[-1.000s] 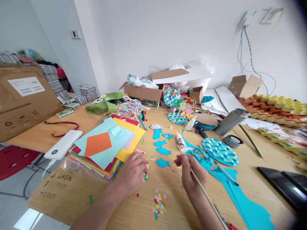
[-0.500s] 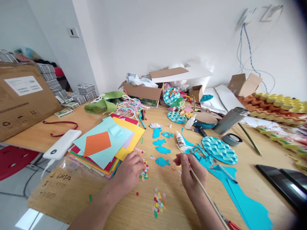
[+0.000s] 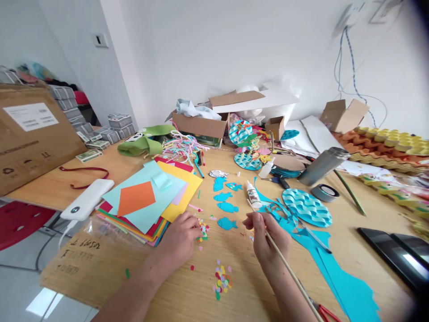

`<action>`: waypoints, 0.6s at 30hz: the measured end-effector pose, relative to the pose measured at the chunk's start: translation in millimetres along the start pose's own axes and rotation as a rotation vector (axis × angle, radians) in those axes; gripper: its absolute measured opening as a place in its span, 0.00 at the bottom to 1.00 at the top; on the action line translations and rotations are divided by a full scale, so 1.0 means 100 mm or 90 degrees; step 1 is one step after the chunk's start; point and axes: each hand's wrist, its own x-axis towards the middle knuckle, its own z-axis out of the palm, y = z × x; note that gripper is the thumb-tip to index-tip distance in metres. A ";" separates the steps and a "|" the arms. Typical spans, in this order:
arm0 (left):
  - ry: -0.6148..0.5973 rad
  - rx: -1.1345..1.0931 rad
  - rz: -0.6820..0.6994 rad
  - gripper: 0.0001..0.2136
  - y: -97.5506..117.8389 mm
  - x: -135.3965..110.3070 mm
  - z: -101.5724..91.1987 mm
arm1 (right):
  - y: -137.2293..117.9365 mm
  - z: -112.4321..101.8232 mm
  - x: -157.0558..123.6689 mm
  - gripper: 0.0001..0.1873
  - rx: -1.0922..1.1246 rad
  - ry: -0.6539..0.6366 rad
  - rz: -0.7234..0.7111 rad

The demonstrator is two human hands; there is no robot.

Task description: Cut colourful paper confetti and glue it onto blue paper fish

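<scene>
My left hand (image 3: 182, 236) rests on the table with its fingers curled down at the edge of a pile of coloured paper dots (image 3: 204, 230). Its fingertips are partly hidden, so I cannot make out what is between them. In my right hand (image 3: 271, 235) a long thin wooden stick (image 3: 288, 264) is pinched between thumb and fingers, its tip pointing away from me near a white glue bottle (image 3: 254, 196). Between the hands lie several blue paper fish (image 3: 227, 223) in a rough column. A second group of paper dots (image 3: 221, 281) lies closer to me.
Coloured paper sheets (image 3: 137, 201) are stacked at left, beside a white power bank (image 3: 87, 201). On the right are blue paper scraps (image 3: 335, 268), a wavy-patterned blue oval (image 3: 306, 208), a metal flask (image 3: 323, 166), red-handled scissors (image 3: 326, 313) and dark phones (image 3: 385, 257).
My left fingers have shifted slightly at the dot pile, and a pink dot now shows just below it. My right hand keeps the stick almost still. The view has tilted a little.
</scene>
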 end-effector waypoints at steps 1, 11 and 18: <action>-0.010 0.006 0.001 0.16 0.00 0.00 0.00 | 0.00 0.00 0.00 0.15 -0.001 -0.001 0.000; 0.027 0.018 -0.035 0.16 0.02 0.00 -0.03 | 0.01 0.01 -0.01 0.16 -0.021 0.001 -0.005; 0.006 0.005 -0.025 0.17 0.04 -0.01 -0.03 | 0.03 0.02 -0.02 0.14 -0.028 -0.007 0.003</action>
